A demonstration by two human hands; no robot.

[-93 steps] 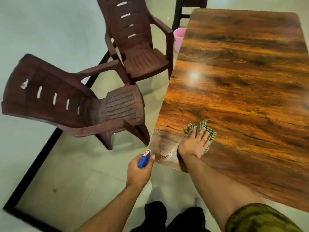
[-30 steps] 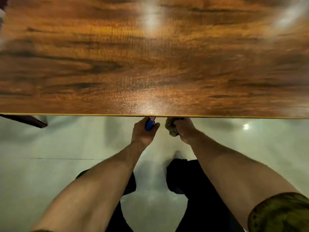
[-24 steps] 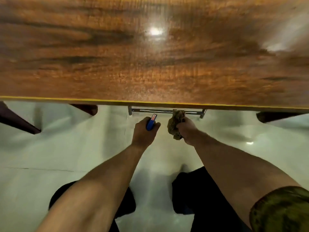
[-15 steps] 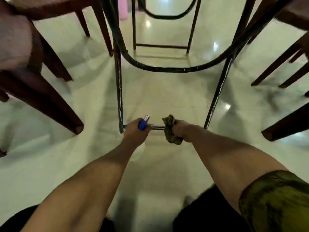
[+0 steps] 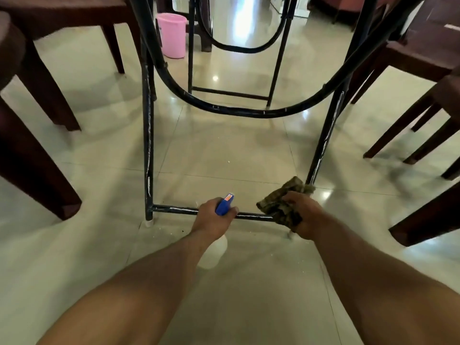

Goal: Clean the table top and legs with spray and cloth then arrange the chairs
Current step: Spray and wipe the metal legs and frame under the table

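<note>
I am low down, looking under the table at its black metal leg frame [image 5: 148, 145]. A low crossbar [image 5: 174, 209] joins the two near legs just above the floor. My left hand [image 5: 211, 220] grips the spray bottle [image 5: 224, 207] by its blue head; the white body hangs below my wrist. My right hand [image 5: 302, 215] presses the green checked cloth [image 5: 281, 205] on the crossbar's right end, next to the right leg [image 5: 323, 145]. The table top is out of view.
Dark brown chair legs stand on the left [image 5: 37, 155] and on the right [image 5: 410, 135]. A pink bucket [image 5: 173, 36] sits on the tiled floor beyond the far legs [image 5: 190, 58]. Small white crumbs lie on the floor around the near feet.
I have dropped from above the table top to below it. My right hand with the cloth slid rightward along the crossbar to its right end; my left hand kept the spray bottle.
</note>
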